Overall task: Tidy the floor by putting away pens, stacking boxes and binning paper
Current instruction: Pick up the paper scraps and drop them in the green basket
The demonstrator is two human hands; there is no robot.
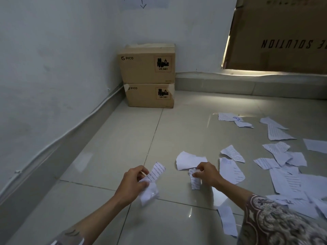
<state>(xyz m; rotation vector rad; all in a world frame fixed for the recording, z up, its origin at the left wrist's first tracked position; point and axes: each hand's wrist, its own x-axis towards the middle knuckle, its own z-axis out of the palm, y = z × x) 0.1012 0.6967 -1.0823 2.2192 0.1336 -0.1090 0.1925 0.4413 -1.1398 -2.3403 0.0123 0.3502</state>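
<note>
big carton (283,36): leans against the wall at upper right, print upside down. Looks parked, not part of the job.
boxes (148,76): two brown cartons, one on top of the other, tucked into the corner against the left wall. Reads as stacking done. Both show the same logo and a battery hazard label; lower box (150,96) has a torn paper patch over its front top edge.
floor (109,156): glossy pale tiles, light glare from under the carton.
loose paper (283,165): torn white sheets with printed lines, scattered over the right half of the floor, some overlapping. Most of the binning is left, I'd say. Edges ragged, pieces flat or slightly curled.
blank scrap (189,160): nearest big piece, curled edge, lies just beyond the right hand.
bin: not in view.
pens: none visible.
left hand (132,181): fingers curled round a crumpled wad (149,190) with one printed strip sticking up. Likely used as the collecting hand, so scraps pile up there.
right hand (207,174): thumb and fingertips pinch a narrow printed strip (195,179) that hangs down toward the tile; can't tell if its lower end touches. Probably the picker, feeding the left.
risk: thin scraps on slick tile, hard to get a nail under.
</note>
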